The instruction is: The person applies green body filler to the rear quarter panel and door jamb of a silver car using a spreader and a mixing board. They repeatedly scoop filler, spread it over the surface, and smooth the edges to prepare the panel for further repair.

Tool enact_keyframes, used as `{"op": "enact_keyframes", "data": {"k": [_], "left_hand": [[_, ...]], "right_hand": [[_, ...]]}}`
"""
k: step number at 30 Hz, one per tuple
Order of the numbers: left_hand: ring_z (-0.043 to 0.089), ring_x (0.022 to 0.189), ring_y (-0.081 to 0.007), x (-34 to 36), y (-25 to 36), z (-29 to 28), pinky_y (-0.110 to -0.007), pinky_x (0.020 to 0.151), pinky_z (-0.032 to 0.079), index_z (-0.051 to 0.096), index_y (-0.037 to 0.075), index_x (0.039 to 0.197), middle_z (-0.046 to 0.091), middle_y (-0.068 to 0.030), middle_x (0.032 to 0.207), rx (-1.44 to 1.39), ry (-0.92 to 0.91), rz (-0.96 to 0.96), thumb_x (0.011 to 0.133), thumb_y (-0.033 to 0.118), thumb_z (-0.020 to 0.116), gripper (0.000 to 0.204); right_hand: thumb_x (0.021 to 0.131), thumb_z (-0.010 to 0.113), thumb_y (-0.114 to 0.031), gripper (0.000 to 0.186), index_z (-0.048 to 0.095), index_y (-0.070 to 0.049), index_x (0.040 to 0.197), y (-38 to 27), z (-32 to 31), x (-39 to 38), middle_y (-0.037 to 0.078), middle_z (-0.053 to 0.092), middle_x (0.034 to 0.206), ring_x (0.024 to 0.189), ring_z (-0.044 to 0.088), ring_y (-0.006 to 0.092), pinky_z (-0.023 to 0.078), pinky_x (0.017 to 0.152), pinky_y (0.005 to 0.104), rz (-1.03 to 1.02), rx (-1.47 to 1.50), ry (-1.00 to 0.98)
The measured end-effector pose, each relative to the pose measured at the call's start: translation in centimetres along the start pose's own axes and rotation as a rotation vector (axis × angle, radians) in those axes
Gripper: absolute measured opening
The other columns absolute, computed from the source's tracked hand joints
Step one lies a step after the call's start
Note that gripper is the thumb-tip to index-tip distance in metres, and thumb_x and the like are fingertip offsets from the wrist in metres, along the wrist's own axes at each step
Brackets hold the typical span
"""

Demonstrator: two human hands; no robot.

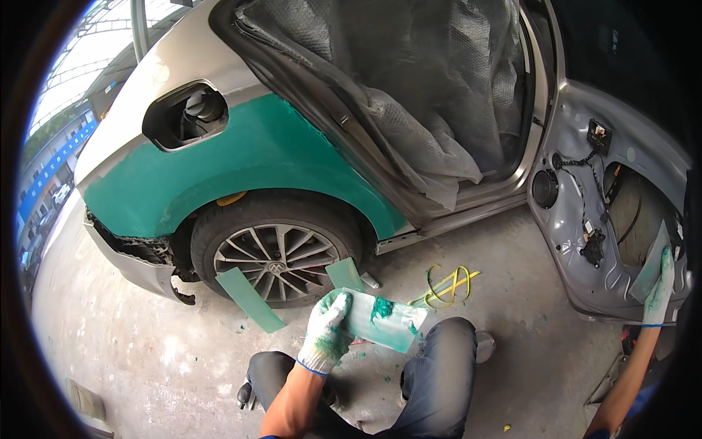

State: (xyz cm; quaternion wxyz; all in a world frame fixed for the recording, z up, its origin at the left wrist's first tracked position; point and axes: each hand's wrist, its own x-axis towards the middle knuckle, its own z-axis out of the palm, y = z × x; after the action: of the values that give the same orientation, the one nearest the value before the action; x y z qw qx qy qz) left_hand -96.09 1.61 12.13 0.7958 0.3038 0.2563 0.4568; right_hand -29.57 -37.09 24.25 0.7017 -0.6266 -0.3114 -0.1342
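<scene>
My gloved left hand (327, 333) grips a translucent pale-green rectangular plate (365, 322) with a blob of dark green paste (382, 309) on it. My gloved right hand (658, 289) is at the far right, closed on another translucent flat blade (651, 263) in front of the open car door's inner panel (567, 234). Two loose pale-green sheets (250, 300) (344, 274) lie by the rear wheel (278, 245). The car's rear quarter panel (183, 183) is coated in green, with an open fuel-flap recess above it.
Tangled yellow strips (453, 285) lie on the concrete floor (146, 329). A loose bumper end (131, 263) hangs at the left. Plastic sheeting (431, 95) covers the door opening. My bent knees (439, 366) are below. A container (84, 399) stands at lower left.
</scene>
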Motion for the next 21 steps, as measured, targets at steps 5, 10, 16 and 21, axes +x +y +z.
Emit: {"op": "enact_keyframes", "data": {"k": [5,10,16,21], "left_hand": [[0.063,0.071,-0.0115,5.8,-1.0,0.3,-0.027,0.067,0.054,0.066,0.007,0.099,0.067,0.0001,0.084,0.194,-0.066,-0.056,0.094,0.021,0.069,0.015],[0.073,0.085,-0.0308,7.3,1.6,-6.0,-0.047,0.08,0.062,0.063,0.004,0.098,0.073,-0.0161,0.094,0.107,-0.155,0.12,0.093,0.024,0.069,0.021],[0.067,0.084,-0.0178,8.9,1.6,-3.6,-0.034,0.077,0.056,0.067,0.001,0.106,0.07,-0.0077,0.094,0.049,-0.117,-0.058,0.094,0.02,0.069,0.022],[0.067,0.08,-0.0169,9.2,3.2,-6.9,-0.032,0.073,0.058,0.065,0.003,0.106,0.07,-0.0071,0.095,-0.027,-0.079,-0.029,0.098,0.021,0.062,0.02]], "right_hand": [[0.099,0.06,-0.03,0.038,0.064,-0.002,0.125,-7.4,10.8,-5.5,0.005,0.067,0.112,0.102,0.063,0.0147,0.051,0.089,0.0297,0.297,0.183,-0.066],[0.091,0.073,-0.028,0.024,0.069,-0.006,0.101,-11.4,32.7,-12.4,-0.003,0.061,0.094,0.088,0.052,0.0096,0.044,0.078,0.027,0.426,0.242,-0.287],[0.09,0.058,-0.009,0.021,0.068,-0.002,0.107,-16.9,41.4,-15.0,0.005,0.069,0.092,0.082,0.067,0.0159,0.058,0.075,0.0319,0.552,0.324,-0.461],[0.092,0.063,-0.011,0.022,0.068,0.004,0.108,-24.1,53.7,-17.4,0.005,0.071,0.094,0.084,0.064,0.0092,0.051,0.079,0.0253,0.005,0.149,-0.723]]}}
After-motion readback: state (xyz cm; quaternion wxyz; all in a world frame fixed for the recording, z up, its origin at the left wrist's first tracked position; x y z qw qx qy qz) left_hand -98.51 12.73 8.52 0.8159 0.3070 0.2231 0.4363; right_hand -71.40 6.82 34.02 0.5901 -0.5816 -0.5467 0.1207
